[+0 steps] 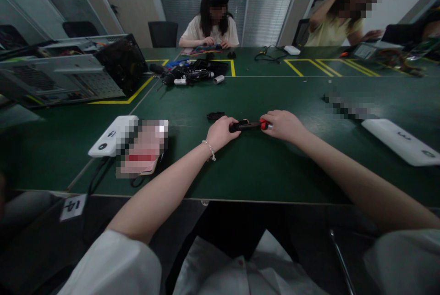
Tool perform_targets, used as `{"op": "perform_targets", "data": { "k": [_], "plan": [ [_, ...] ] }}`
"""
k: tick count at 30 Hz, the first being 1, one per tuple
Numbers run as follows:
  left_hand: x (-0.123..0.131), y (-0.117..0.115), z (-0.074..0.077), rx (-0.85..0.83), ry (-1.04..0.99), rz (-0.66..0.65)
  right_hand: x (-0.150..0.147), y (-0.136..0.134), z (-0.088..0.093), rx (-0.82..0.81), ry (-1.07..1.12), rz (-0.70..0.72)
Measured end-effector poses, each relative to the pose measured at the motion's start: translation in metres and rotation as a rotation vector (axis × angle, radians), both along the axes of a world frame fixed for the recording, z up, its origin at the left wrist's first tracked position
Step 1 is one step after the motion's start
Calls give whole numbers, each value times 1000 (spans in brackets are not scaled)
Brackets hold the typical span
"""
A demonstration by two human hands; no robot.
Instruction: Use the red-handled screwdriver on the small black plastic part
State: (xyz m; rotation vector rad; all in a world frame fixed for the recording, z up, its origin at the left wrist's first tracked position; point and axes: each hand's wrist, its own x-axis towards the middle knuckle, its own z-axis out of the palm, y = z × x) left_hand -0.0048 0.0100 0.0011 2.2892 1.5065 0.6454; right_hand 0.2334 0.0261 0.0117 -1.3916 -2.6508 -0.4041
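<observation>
My left hand [222, 134] is closed on a small black part [236, 127], whose far end is hidden by the fingers. My right hand [283, 125] grips a red-handled tool [264, 124]. The tool's dark metal end [253, 125] points left and meets the black part; too little shows to tell whether it is pliers or a driver. Both hands are just above the green table [261, 166]. Just beyond my left hand lies another small black piece [215, 115].
A white power bank [112, 136] and a phone [146, 148] lie at left, another white power bank [402, 141] at right. An open computer case [68, 72] stands far left. A drill [168, 77] sits among tools and cables. Two people [209, 24] work across the table.
</observation>
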Motion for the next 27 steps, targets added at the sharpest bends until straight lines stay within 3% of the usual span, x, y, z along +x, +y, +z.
{"op": "perform_targets", "data": {
  "k": [11,27],
  "plan": [
    [0,2,-3,-1,-19,-5,-4,-4,6,41,-61,17],
    [0,3,-4,13,-13,-9,3,3,-1,73,-49,52]
  ]
}}
